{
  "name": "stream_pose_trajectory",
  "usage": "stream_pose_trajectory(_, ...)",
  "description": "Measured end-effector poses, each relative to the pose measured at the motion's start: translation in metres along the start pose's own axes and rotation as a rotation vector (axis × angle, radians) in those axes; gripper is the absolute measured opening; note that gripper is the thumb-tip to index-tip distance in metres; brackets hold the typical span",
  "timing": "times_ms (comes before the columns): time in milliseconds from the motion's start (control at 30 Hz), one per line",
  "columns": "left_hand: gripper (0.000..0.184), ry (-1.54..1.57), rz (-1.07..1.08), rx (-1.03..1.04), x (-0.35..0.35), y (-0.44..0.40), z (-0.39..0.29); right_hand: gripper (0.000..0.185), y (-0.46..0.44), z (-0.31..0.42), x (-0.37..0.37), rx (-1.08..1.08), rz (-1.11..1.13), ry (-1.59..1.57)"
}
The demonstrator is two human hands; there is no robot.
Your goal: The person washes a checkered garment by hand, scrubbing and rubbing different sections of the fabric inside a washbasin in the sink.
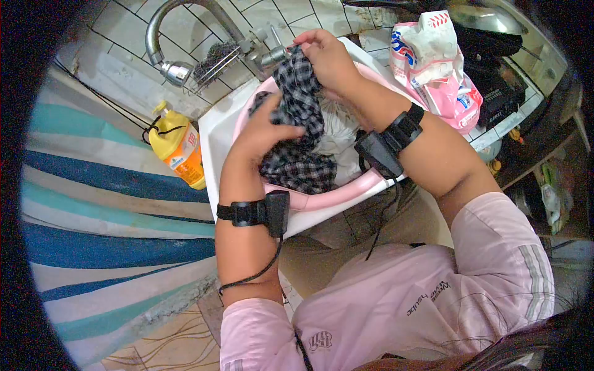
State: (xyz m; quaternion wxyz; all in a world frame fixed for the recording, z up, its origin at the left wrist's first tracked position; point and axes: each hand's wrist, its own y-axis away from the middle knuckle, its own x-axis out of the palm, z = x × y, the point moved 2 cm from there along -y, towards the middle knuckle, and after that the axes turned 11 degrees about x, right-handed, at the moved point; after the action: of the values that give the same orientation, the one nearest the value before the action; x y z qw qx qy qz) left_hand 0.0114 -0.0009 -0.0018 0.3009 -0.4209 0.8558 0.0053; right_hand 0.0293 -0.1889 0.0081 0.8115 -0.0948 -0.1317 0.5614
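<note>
A black-and-white checked cloth (298,93) hangs from my right hand (328,60), whose fingers are pinched on its upper edge near the faucet. Its lower part lies bunched in a pink basin (328,199) that stands in the white sink (213,145). Over the left side of the cloth is my left hand (263,131), slightly blurred, with thumb and fingers apart; whether it touches the fabric is unclear. A pale, wet-looking cloth (339,127) lies crumpled in the basin, right of the checked one.
The metal faucet (179,68) arches behind the sink, beside a wire rack (216,68) holding a dark scourer. A yellow bottle (179,145) stands left. On the right are a pink-and-white packet (433,62) and a black appliance (498,93). A striped curtain (117,179) hangs left.
</note>
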Motion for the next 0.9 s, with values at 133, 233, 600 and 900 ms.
stream_pose_trajectory(133,0.064,-0.303,0.172,-0.038,0.017,-0.001,-0.008,0.016,0.011,0.009,0.003,0.016,0.063,-0.144)
stream_pose_trajectory(233,0.045,-0.183,0.004,-0.106,0.006,-0.005,-0.01,0.016,0.008,0.001,0.008,0.083,0.114,-0.294)
stream_pose_trajectory(600,0.036,-0.24,-0.252,0.342,0.012,-0.011,-0.002,0.032,0.035,0.008,0.036,-0.452,0.246,0.512)
stream_pose_trajectory(900,0.037,-0.309,-0.295,0.403,0.006,-0.023,0.039,0.032,0.06,0.034,0.033,-0.707,0.296,0.67)
